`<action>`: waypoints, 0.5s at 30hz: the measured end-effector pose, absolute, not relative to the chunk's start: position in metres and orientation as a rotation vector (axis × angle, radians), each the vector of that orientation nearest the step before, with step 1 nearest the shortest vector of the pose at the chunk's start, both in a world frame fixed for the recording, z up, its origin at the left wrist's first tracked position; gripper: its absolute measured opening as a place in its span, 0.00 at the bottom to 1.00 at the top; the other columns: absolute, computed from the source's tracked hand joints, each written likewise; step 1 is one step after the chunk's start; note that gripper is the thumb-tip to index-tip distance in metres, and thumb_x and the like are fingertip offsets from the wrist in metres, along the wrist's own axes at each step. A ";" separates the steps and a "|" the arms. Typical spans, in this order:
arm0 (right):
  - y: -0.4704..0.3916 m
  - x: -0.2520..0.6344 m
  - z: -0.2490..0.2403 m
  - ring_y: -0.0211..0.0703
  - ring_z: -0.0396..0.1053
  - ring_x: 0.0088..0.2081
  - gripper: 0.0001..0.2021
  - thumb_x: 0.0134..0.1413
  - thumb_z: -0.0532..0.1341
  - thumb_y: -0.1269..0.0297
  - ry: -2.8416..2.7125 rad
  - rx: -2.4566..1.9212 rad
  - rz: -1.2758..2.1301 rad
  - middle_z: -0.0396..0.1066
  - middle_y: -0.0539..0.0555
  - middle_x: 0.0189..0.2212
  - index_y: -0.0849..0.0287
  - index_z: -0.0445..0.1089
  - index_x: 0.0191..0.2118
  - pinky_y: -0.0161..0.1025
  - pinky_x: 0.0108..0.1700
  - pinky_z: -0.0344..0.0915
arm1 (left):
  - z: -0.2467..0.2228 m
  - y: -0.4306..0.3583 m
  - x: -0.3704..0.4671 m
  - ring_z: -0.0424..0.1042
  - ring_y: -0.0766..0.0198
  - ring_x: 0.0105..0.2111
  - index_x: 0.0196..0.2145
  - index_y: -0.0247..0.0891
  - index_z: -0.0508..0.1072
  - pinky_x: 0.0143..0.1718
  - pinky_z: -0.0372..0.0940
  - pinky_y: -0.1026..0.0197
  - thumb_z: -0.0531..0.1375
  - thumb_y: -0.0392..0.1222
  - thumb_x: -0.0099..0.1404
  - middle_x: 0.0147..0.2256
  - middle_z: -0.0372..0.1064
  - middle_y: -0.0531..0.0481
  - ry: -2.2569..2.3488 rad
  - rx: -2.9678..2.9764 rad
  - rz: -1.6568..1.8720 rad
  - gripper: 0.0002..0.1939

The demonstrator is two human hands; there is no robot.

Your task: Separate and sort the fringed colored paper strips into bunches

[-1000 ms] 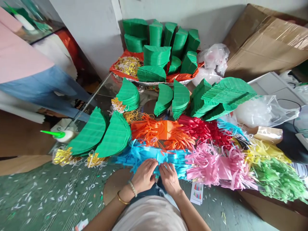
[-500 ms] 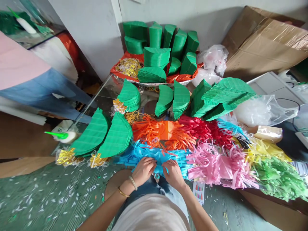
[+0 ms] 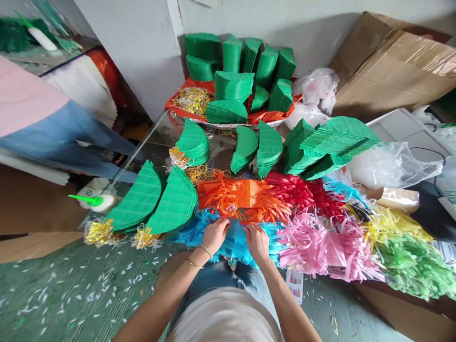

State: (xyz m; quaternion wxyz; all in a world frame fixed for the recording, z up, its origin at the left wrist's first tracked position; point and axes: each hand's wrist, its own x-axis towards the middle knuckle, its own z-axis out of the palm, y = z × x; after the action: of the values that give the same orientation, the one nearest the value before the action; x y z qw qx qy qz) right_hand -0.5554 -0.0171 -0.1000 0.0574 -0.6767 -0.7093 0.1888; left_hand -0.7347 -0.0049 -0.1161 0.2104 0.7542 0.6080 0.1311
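Observation:
Blue fringed paper (image 3: 235,241) lies at the front edge of the glass table, between my hands. My left hand (image 3: 215,236) rests on its left part, fingers bent together at the far edge. On the right part my right hand (image 3: 257,241) is bent the same way. Whether the fingertips grip the paper is too small to tell. Just beyond them sits orange fringed paper (image 3: 245,194), with red fringe (image 3: 302,192) behind to the right. Pink fringed paper (image 3: 327,244) lies right of my right hand. Green half-round stacks (image 3: 174,202) stand to the left.
A glue bottle (image 3: 101,203) lies at the left edge. More green stacks (image 3: 233,85) fill a red-lined tray (image 3: 171,102) at the back. Yellow (image 3: 395,223) and light green fringe (image 3: 416,266) lie right. A person in jeans (image 3: 81,137) stands left.
Both of my hands have moved forward over the blue paper, from its near edge to its far edge beside the orange fringe.

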 end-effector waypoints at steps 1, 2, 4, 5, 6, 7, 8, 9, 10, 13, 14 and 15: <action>-0.015 -0.557 -0.101 0.43 0.74 0.38 0.11 0.66 0.53 0.63 -2.159 -2.057 0.564 0.78 0.54 0.35 0.57 0.72 0.39 0.33 0.32 0.57 | -0.115 -0.002 -0.736 0.77 0.60 0.30 0.37 0.40 0.75 0.28 0.66 0.62 0.55 0.35 0.68 0.36 0.77 0.48 1.686 2.106 0.354 0.08; -0.013 -0.558 -0.102 0.43 0.75 0.37 0.10 0.66 0.54 0.63 -2.166 -2.069 0.558 0.78 0.54 0.34 0.57 0.72 0.39 0.33 0.32 0.57 | -0.113 0.001 -0.738 0.77 0.59 0.30 0.37 0.40 0.75 0.28 0.66 0.62 0.55 0.34 0.67 0.35 0.77 0.48 1.684 2.118 0.346 0.08; -0.010 -0.559 -0.105 0.42 0.75 0.32 0.10 0.66 0.55 0.63 -2.176 -2.103 0.553 0.78 0.53 0.31 0.57 0.72 0.39 0.33 0.29 0.56 | -0.105 0.004 -0.744 0.77 0.58 0.31 0.40 0.40 0.74 0.28 0.66 0.62 0.55 0.32 0.66 0.35 0.77 0.47 1.695 2.145 0.334 0.10; -0.008 -0.560 -0.107 0.42 0.75 0.31 0.10 0.65 0.55 0.62 -2.182 -2.119 0.550 0.78 0.53 0.30 0.58 0.72 0.39 0.33 0.29 0.55 | -0.100 0.005 -0.747 0.77 0.57 0.31 0.42 0.40 0.74 0.29 0.67 0.61 0.54 0.31 0.66 0.36 0.77 0.46 1.712 2.157 0.333 0.12; -0.007 -0.560 -0.109 0.42 0.75 0.30 0.09 0.65 0.55 0.62 -2.188 -2.132 0.547 0.78 0.53 0.29 0.58 0.72 0.39 0.33 0.28 0.55 | -0.095 0.005 -0.750 0.77 0.56 0.32 0.45 0.38 0.73 0.29 0.67 0.59 0.52 0.30 0.67 0.38 0.76 0.43 1.736 2.168 0.336 0.14; -0.005 -0.561 -0.111 0.42 0.75 0.30 0.09 0.65 0.56 0.62 -2.194 -2.141 0.543 0.78 0.53 0.29 0.58 0.72 0.39 0.33 0.28 0.55 | -0.089 0.005 -0.752 0.77 0.54 0.33 0.48 0.37 0.72 0.31 0.68 0.57 0.50 0.29 0.67 0.39 0.76 0.41 1.764 2.177 0.343 0.16; -0.004 -0.561 -0.113 0.42 0.75 0.30 0.08 0.65 0.56 0.63 -2.202 -2.146 0.538 0.78 0.53 0.29 0.58 0.71 0.40 0.33 0.28 0.56 | -0.084 0.004 -0.752 0.76 0.52 0.36 0.50 0.35 0.70 0.33 0.68 0.55 0.49 0.28 0.67 0.42 0.75 0.38 1.790 2.186 0.356 0.17; -0.004 -0.562 -0.114 0.42 0.75 0.30 0.08 0.65 0.55 0.63 -2.211 -2.149 0.533 0.78 0.53 0.30 0.58 0.71 0.41 0.33 0.28 0.56 | -0.079 0.002 -0.750 0.75 0.50 0.39 0.51 0.34 0.69 0.37 0.69 0.53 0.47 0.28 0.67 0.44 0.73 0.36 1.806 2.197 0.373 0.18; -0.003 -0.562 -0.116 0.42 0.75 0.31 0.08 0.66 0.55 0.63 -2.219 -2.150 0.525 0.78 0.54 0.30 0.58 0.71 0.41 0.33 0.29 0.56 | -0.076 -0.001 -0.746 0.75 0.50 0.41 0.52 0.34 0.68 0.39 0.68 0.52 0.47 0.28 0.68 0.46 0.72 0.35 1.802 2.213 0.388 0.19; -0.002 -0.562 -0.117 0.43 0.75 0.29 0.08 0.66 0.55 0.63 -2.253 -2.139 0.494 0.78 0.54 0.28 0.59 0.70 0.41 0.33 0.28 0.56 | -0.077 -0.012 -0.721 0.74 0.56 0.39 0.48 0.39 0.70 0.39 0.69 0.58 0.49 0.29 0.68 0.40 0.73 0.43 1.668 2.293 0.400 0.16; -0.002 -0.561 -0.117 0.42 0.75 0.29 0.08 0.66 0.55 0.63 -2.269 -2.127 0.481 0.77 0.53 0.27 0.58 0.70 0.41 0.33 0.28 0.56 | -0.081 -0.017 -0.712 0.74 0.58 0.37 0.46 0.40 0.71 0.37 0.69 0.60 0.50 0.29 0.67 0.38 0.73 0.46 1.614 2.319 0.390 0.15; -0.001 -0.560 -0.117 0.42 0.75 0.28 0.07 0.65 0.56 0.64 -2.284 -2.111 0.464 0.77 0.53 0.26 0.58 0.70 0.40 0.33 0.28 0.56 | -0.086 -0.021 -0.704 0.74 0.58 0.35 0.44 0.39 0.71 0.35 0.69 0.60 0.50 0.28 0.66 0.36 0.73 0.46 1.583 2.338 0.376 0.15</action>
State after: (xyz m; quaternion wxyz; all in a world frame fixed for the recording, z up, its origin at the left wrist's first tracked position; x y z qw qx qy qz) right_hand -0.5597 -0.0009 -0.1166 -0.0015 -0.6714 -0.7262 0.1476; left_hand -0.7035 -0.0210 -0.0858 0.1461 0.8119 0.5499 0.1307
